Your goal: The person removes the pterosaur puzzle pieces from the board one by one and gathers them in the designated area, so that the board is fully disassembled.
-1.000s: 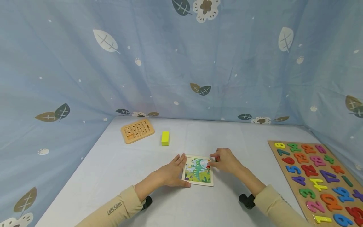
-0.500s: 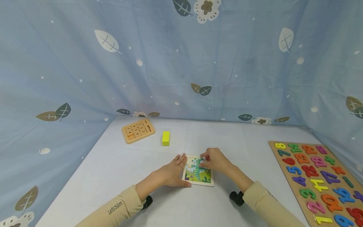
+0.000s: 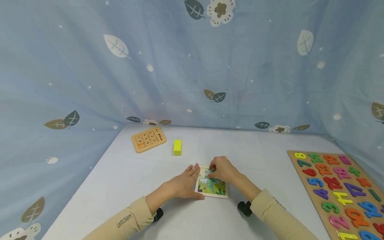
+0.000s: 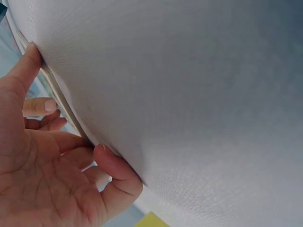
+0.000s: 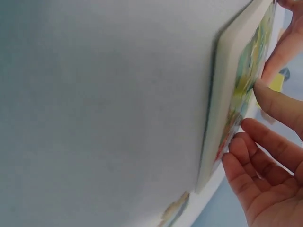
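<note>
A small picture puzzle showing a green dinosaur lies flat in a pale wooden frame on the table. My left hand spans the frame's left side, fingers at the far corner and thumb at the near one. In the left wrist view its fingertips meet the frame's edge. Over the picture's upper middle, my right hand reaches in with bent fingers. In the right wrist view, thumb and fingertips touch the picture a little apart, with no loose piece visible between them. The hand hides part of the picture in the head view.
A wooden number slide puzzle lies at the back left, beside a yellow block. On the right is a large board of coloured numbers. Patterned blue cloth surrounds the white table.
My right hand has moved left from the picture's right edge to its upper middle. The left hand has kept its place on the frame. The head view has shifted slightly.
</note>
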Action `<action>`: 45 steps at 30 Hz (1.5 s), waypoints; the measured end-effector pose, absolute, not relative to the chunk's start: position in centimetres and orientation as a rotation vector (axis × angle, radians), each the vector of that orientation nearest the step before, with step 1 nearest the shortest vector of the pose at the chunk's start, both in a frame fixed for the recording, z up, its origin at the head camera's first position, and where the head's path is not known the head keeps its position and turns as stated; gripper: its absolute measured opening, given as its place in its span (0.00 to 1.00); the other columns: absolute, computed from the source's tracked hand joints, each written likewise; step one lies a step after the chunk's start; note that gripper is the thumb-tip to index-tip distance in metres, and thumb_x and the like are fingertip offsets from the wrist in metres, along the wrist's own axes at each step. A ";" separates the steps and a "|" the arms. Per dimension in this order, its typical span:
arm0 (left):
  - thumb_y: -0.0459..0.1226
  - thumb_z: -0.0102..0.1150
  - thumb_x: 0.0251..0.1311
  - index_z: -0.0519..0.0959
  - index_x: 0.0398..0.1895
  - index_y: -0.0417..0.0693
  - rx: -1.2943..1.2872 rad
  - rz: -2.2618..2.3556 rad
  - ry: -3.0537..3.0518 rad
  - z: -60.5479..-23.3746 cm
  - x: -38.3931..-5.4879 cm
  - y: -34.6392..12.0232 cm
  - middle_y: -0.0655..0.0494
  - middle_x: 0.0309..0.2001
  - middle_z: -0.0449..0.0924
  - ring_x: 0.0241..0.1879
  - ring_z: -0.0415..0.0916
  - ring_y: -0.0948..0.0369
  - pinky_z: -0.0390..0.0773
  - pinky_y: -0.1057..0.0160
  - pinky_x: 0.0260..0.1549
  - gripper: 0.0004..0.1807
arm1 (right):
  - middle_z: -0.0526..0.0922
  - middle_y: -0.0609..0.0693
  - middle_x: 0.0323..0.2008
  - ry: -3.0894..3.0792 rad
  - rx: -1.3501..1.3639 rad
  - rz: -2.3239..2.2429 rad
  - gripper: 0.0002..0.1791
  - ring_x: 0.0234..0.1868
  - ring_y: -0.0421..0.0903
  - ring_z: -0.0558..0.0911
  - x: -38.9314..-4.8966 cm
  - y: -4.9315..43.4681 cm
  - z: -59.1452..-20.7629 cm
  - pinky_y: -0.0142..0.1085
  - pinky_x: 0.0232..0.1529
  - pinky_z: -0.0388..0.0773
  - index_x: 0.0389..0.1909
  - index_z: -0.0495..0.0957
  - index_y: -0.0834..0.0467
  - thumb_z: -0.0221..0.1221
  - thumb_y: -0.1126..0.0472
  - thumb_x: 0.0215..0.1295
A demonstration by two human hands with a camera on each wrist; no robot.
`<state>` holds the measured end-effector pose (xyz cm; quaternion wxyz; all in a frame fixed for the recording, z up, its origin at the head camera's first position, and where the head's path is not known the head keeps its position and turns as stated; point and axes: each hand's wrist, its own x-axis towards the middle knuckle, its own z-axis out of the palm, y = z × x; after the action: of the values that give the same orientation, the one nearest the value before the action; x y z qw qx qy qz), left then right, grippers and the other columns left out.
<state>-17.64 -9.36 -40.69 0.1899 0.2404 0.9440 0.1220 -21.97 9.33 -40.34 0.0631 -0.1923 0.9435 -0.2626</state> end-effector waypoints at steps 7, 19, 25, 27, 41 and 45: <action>0.62 0.61 0.53 0.46 0.76 0.39 0.673 0.322 2.660 -40.8 -17.6 -9.4 0.47 0.78 0.40 0.77 0.40 0.49 0.59 0.50 0.70 0.58 | 0.80 0.49 0.27 2.799 -0.577 -0.782 0.12 0.28 0.40 0.74 -21.9 9.1 -40.2 0.32 0.32 0.77 0.32 0.82 0.63 0.72 0.62 0.50; 0.63 0.60 0.54 0.46 0.76 0.38 0.690 0.313 2.663 -40.8 -17.8 -9.2 0.46 0.78 0.39 0.77 0.39 0.48 0.58 0.51 0.70 0.58 | 0.77 0.50 0.27 2.837 -0.649 -0.720 0.10 0.27 0.41 0.71 -21.7 9.0 -40.1 0.32 0.28 0.73 0.28 0.81 0.64 0.71 0.64 0.51; 0.62 0.61 0.54 0.46 0.76 0.38 0.698 0.341 2.653 -40.9 -17.7 -9.2 0.46 0.78 0.39 0.77 0.39 0.48 0.57 0.50 0.70 0.58 | 0.82 0.53 0.34 2.815 -0.596 -0.638 0.15 0.32 0.41 0.77 -21.3 8.6 -39.7 0.36 0.38 0.80 0.40 0.82 0.67 0.70 0.63 0.53; 0.62 0.61 0.54 0.46 0.76 0.38 0.690 0.337 2.658 -40.9 -17.7 -9.3 0.46 0.78 0.39 0.77 0.39 0.48 0.57 0.50 0.71 0.58 | 0.83 0.54 0.35 2.812 -0.623 -0.617 0.15 0.33 0.42 0.78 -21.2 8.5 -39.6 0.37 0.38 0.81 0.40 0.81 0.68 0.69 0.64 0.54; 0.63 0.60 0.53 0.47 0.76 0.39 0.682 0.305 2.673 -40.9 -17.6 -9.0 0.47 0.78 0.40 0.77 0.40 0.49 0.58 0.51 0.70 0.58 | 0.81 0.54 0.33 2.911 -0.629 -0.577 0.12 0.34 0.46 0.80 -20.4 8.4 -39.8 0.38 0.37 0.81 0.34 0.82 0.67 0.70 0.64 0.53; 0.63 0.61 0.53 0.47 0.76 0.39 0.676 0.313 2.670 -40.8 -17.5 -9.2 0.47 0.78 0.40 0.77 0.40 0.49 0.57 0.51 0.70 0.58 | 0.80 0.52 0.32 2.925 -0.644 -0.527 0.13 0.32 0.44 0.78 -20.5 8.3 -39.8 0.38 0.36 0.80 0.35 0.81 0.65 0.70 0.62 0.53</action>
<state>-17.52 -9.22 -40.76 0.1839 0.2396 0.9468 0.1109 -20.52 8.34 -39.83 0.0503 -0.2117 0.9606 -0.1731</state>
